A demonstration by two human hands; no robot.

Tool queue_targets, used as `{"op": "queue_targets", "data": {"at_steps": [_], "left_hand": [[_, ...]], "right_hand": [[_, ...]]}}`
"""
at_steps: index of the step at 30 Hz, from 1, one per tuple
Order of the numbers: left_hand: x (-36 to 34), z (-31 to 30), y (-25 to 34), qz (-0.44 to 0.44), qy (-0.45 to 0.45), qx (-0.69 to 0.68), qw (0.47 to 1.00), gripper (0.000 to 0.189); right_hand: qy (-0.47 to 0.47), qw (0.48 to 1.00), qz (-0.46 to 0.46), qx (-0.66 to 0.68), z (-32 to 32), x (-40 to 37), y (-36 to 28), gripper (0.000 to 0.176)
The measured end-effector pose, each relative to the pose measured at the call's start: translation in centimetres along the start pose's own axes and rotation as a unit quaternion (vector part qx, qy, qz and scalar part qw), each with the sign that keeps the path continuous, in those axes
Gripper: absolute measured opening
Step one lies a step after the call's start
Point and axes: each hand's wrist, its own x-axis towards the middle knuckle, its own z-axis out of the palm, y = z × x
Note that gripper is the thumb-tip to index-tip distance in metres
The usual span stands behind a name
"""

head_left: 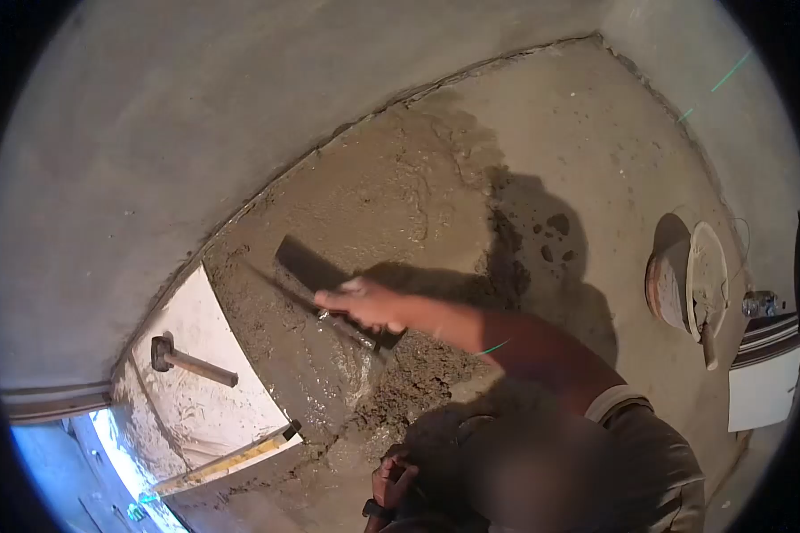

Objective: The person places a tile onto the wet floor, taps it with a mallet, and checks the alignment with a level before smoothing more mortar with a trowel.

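My right hand (364,304) reaches out to the left over wet grey-brown mortar (364,195), its fingers closed round the handle of a long flat trowel (309,265). The dark blade slants across the mortar, and some of the handle is covered by the hand. Near the bottom edge is my left hand (394,480), with a dark band at its wrist. Its fingers are curled in, and no object shows in them. Rough, crumbly mortar (418,377) lies between the two hands.
A hammer (200,366) rests on a white tile (231,329) at left, beside a yellow level (231,459). At right stand a bucket (708,275) with a handled tool (708,346), a clear bottle (760,304) and another white tile (763,395). Walls border the floor.
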Motion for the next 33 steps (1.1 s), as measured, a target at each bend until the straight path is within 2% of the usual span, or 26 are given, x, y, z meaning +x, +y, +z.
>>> {"op": "queue_targets", "data": {"at_steps": [1, 2, 3, 6, 8, 10, 11, 12, 13, 15, 17, 19, 21, 23, 24, 27, 28, 29, 30, 32, 33], "left_hand": [[0.0, 0.0, 0.4, 0.0, -0.004, 0.003, 1.0, 0.039], [0.0, 0.0, 0.9, 0.005, 0.004, 0.024, 1.0, 0.038], [-0.1, 0.0, 1.1, 0.009, 0.014, 0.045, 0.999, 0.038], [-0.3, -0.2, -0.5, -0.007, 0.038, -0.011, 0.999, 0.036], [-0.3, -0.2, -0.3, -0.012, 0.039, -0.015, 0.999, 0.036], [-0.4, 0.1, 0.1, -0.018, 0.043, -0.019, 0.999, 0.036], [-0.4, 0.3, 0.5, -0.004, 0.043, -0.014, 0.999, 0.036], [-0.4, 0.3, 0.8, 0.011, 0.042, -0.008, 0.999, 0.037], [-0.4, 0.4, 0.7, 0.011, 0.045, -0.008, 0.999, 0.037], [-0.3, 0.4, 0.4, 0.023, 0.035, -0.036, 0.998, 0.038], [-0.5, 0.4, 0.8, 0.026, 0.033, -0.04, 0.998, 0.038], [-0.3, 0.6, 0.8, 0.033, 0.025, -0.046, 0.998, 0.038], [-0.1, 0.6, 0.6, 0.093, 0.032, -0.044, 0.994, 0.037], [-0.2, 0.0, -0.7, 0.072, 0.028, -0.026, 0.997, 0.037], [-0.4, -0.3, -1.5, 0.05, 0.027, -0.008, 0.998, 0.038], [-0.5, 0.3, 1.0, 0.025, -0.001, -0.032, 0.999, 0.04], [-0.5, 0.3, 1.0, 0.026, -0.01, -0.033, 0.999, 0.04], [-0.6, 0.3, 0.8, 0.021, -0.003, -0.009, 1.0, 0.041], [-0.7, 0.2, 0.5, 0.016, 0.005, 0.014, 1.0, 0.042], [-0.9, -0.1, 0.0, 0.01, 0.008, 0.022, 1.0, 0.042], [-0.9, 0.0, -0.1, 0.005, 0.018, 0.03, 0.999, 0.042]], "right_hand": [[-0.069, 0.998, 0.002, -0.002, 1.6, 0.4, 0.8, 0.085], [-0.085, 0.996, -0.011, -0.022, 3.1, 0.2, 1.2, 0.094], [-0.054, 0.998, -0.012, -0.02, 4.9, 1.2, 3.0, 0.101], [-0.098, 0.995, -0.004, -0.036, 5.7, 1.5, 3.4, 0.104], [-0.065, 0.997, -0.002, -0.05, 4.9, 1.6, 3.2, 0.094], [-0.025, 0.999, -0.018, -0.011, 2.8, 2.3, 3.6, 0.07], [-0.002, 1.0, -0.008, 0.016, 1.4, 1.7, 2.9, 0.064], [0.084, 0.996, -0.004, 0.011, 0.7, 0.8, 2.4, 0.057], [0.044, 0.999, -0.014, 0.014, -1.3, 1.1, 2.5, 0.059], [0.122, 0.992, -0.009, -0.022, -3.7, 0.8, 2.3, 0.057], [0.134, 0.99, -0.036, 0.02, -6.4, -0.4, 1.9, 0.054], [0.188, 0.98, -0.049, 0.033, -9.4, -2.2, 1.6, 0.054], [0.196, 0.976, -0.073, 0.056, -13.4, -3.0, 2.6, 0.056], [0.271, 0.961, -0.039, 0.043, -15.2, -4.5, 1.9, 0.059], [0.266, 0.96, -0.049, 0.071, -16.4, -5.0, 2.1, 0.057], [0.318, 0.939, -0.069, 0.11, -17.4, -5.5, 2.9, 0.055], [0.283, 0.943, -0.097, 0.144, -16.4, -6.8, 2.1, 0.053], [0.255, 0.951, -0.067, 0.16, -16.2, -6.2, 2.2, 0.049], [0.242, 0.962, -0.058, 0.111, -14.2, -7.1, 0.8, 0.049], [0.14, 0.98, -0.079, 0.122, -10.3, -5.8, 0.6, 0.054], [0.124, 0.987, -0.054, 0.081, -8.2, -4.4, 0.4, 0.054]]}}
